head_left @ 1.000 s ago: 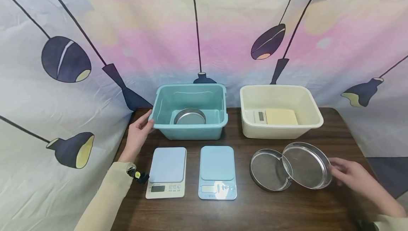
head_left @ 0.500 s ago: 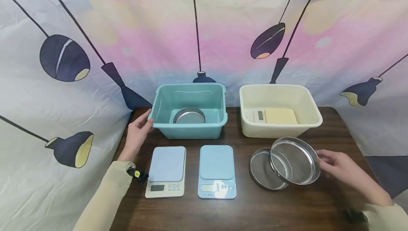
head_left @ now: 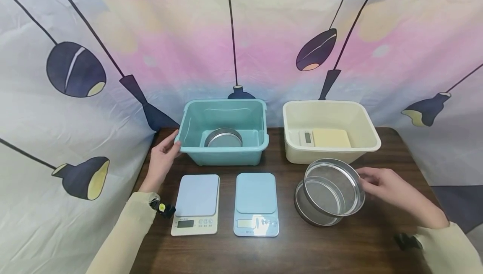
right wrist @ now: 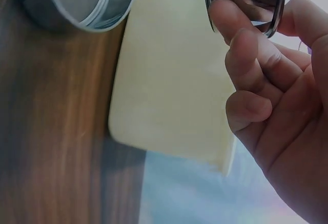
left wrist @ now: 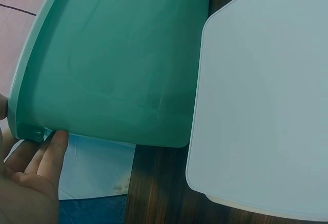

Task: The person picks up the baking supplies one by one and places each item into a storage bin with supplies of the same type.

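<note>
The right hand [head_left: 385, 186] has just come leftward, and the held sieve [head_left: 336, 181], its side pinched between thumb and fingers, has swung with it from partly beside the lower sieve [head_left: 310, 213] to nearly over it. As I read it, the lining-up is almost done, though the held sieve doesn't look set down yet; I can't tell whether the two rims touch. Both are just left of that hand. The left hand [head_left: 161, 160] hasn't budged: its fingers are clamped on the near corner of the blue tub [head_left: 224, 157], where a third sieve [head_left: 223, 139] lies to the right of them. The cream tub [head_left: 302, 155], beyond the right hand and to its left, holds a yellow scale [head_left: 332, 138]. As for writing, there's little to go on from here. The white scale [head_left: 198, 196], on the near side of the left hand, has tiny print by its display and buttons; the blue scale [head_left: 255, 194], farther right of that hand, has a small mark below its display and glare across its keys. I can make out no brand or reading on any of them.
</note>
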Action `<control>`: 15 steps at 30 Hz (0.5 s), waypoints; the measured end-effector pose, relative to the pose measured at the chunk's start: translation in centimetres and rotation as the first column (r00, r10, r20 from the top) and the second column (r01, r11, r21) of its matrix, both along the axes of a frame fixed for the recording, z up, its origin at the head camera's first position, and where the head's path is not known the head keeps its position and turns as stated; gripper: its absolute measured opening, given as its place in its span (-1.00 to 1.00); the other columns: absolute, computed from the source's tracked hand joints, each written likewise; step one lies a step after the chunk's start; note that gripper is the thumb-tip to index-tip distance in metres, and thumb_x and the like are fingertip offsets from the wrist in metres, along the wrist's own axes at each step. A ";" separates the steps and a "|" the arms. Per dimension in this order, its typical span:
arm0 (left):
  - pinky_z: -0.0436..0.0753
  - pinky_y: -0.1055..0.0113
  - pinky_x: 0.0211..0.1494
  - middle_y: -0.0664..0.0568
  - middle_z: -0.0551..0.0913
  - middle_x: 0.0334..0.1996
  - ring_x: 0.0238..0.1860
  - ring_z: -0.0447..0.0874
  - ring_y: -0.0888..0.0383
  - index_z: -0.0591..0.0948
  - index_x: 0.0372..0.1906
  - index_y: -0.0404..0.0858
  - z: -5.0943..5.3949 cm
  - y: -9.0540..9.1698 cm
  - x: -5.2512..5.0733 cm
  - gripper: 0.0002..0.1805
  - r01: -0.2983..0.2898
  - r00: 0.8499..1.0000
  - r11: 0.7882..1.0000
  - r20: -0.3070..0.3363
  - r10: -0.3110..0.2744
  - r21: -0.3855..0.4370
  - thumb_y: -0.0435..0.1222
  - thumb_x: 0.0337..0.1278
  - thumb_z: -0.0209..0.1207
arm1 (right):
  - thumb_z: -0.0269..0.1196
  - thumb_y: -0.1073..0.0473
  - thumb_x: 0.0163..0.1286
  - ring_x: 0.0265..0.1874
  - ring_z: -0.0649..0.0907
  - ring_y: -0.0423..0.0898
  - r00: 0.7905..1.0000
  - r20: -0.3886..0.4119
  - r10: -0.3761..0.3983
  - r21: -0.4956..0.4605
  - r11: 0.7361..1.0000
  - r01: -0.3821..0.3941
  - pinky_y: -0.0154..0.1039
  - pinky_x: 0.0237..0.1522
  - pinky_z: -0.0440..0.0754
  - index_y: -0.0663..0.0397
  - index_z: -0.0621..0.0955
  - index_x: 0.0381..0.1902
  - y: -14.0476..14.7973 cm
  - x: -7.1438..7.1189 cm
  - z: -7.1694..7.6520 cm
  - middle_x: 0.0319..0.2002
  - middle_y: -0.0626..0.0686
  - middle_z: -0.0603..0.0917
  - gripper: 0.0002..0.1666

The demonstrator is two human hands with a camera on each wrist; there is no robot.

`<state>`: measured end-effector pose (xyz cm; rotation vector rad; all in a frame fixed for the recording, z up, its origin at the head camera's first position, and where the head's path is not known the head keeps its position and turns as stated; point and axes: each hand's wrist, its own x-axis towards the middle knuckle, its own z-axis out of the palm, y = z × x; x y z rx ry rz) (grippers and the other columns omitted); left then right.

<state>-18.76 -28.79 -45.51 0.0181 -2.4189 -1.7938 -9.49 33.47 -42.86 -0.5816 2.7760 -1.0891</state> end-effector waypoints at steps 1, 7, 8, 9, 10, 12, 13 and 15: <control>0.67 0.59 0.00 -0.24 0.46 0.45 0.21 0.65 0.17 0.40 0.56 -0.12 0.0 0.0 0.0 -0.43 0.000 1.000 1.000 -0.002 0.000 0.000 -0.17 0.57 0.15 | 0.25 0.42 0.40 -0.61 0.61 -0.30 1.000 0.003 0.013 0.003 1.000 -0.013 -0.34 -0.61 0.60 0.36 0.67 0.07 -0.2 -0.2 0.2 -0.49 -0.21 0.75 -0.70; 0.68 0.59 0.00 -0.24 0.48 0.43 0.20 0.66 0.17 0.42 0.55 -0.11 0.0 0.1 0.1 -0.43 -0.003 1.000 1.000 -0.008 0.003 -0.001 -0.16 0.56 0.16 | 0.24 0.40 0.42 -0.54 0.65 -0.33 0.997 0.016 0.077 0.026 0.997 -0.077 -0.33 -0.55 0.64 0.38 0.67 0.07 -1.4 -1.3 1.7 -0.42 -0.14 0.80 -0.70; 0.68 0.58 0.00 -0.24 0.48 0.43 0.20 0.66 0.18 0.42 0.55 -0.11 0.1 0.1 0.1 -0.43 -0.002 1.000 1.000 -0.008 0.002 0.000 -0.16 0.56 0.16 | 0.24 0.40 0.42 -0.52 0.65 -0.35 0.996 0.011 0.085 0.030 0.996 -0.086 -0.34 -0.53 0.64 0.39 0.66 0.07 -1.6 -1.5 1.9 -0.41 -0.12 0.80 -0.70; 0.68 0.58 0.00 -0.24 0.48 0.43 0.19 0.67 0.19 0.42 0.55 -0.12 0.1 0.1 0.1 -0.43 0.000 1.000 1.000 -0.008 0.000 0.001 -0.15 0.56 0.16 | 0.24 0.41 0.41 -0.50 0.65 -0.37 0.995 0.000 0.098 0.031 0.995 -0.098 -0.34 -0.53 0.64 0.40 0.67 0.06 -1.7 -1.7 2.1 -0.40 -0.10 0.81 -0.70; 0.68 0.58 0.00 -0.25 0.48 0.42 0.18 0.67 0.21 0.42 0.55 -0.12 0.1 0.1 0.1 -0.43 0.001 1.000 1.000 -0.010 -0.001 0.004 -0.15 0.56 0.17 | 0.24 0.41 0.40 -0.48 0.65 -0.38 0.994 -0.005 0.112 0.030 0.993 -0.112 -0.35 -0.52 0.64 0.41 0.66 0.06 -1.9 -1.9 2.3 -0.39 -0.08 0.82 -0.70; 0.69 0.58 -0.01 -0.26 0.49 0.41 0.14 0.68 0.25 0.42 0.54 -0.14 0.1 0.1 0.1 -0.43 0.000 1.000 1.000 -0.013 0.000 0.006 -0.16 0.55 0.17 | 0.23 0.44 0.40 -0.49 0.64 -0.38 0.989 -0.013 0.145 0.012 0.989 -0.145 -0.36 -0.55 0.63 0.42 0.66 0.06 -2.3 -2.4 2.7 -0.39 -0.05 0.81 -0.70; 0.69 0.59 -0.01 -0.27 0.49 0.41 0.13 0.69 0.26 0.42 0.54 -0.14 0.1 0.1 0.1 -0.43 0.000 1.000 1.000 -0.014 0.000 0.007 -0.16 0.55 0.17 | 0.22 0.46 0.40 -0.50 0.64 -0.36 0.987 -0.019 0.162 -0.004 0.987 -0.162 -0.35 -0.59 0.62 0.42 0.66 0.07 -2.5 -2.7 2.9 -0.38 -0.03 0.81 -0.69; 0.69 0.59 -0.02 -0.28 0.50 0.40 0.11 0.69 0.28 0.42 0.54 -0.15 0.0 0.1 0.0 -0.43 0.001 1.000 1.000 -0.016 -0.001 0.010 -0.17 0.55 0.18 | 0.19 0.47 0.42 -0.54 0.64 -0.33 0.983 -0.005 0.183 -0.032 0.983 -0.183 -0.32 -0.64 0.62 0.41 0.65 0.11 -2.9 -3.1 3.4 -0.38 -0.03 0.80 -0.67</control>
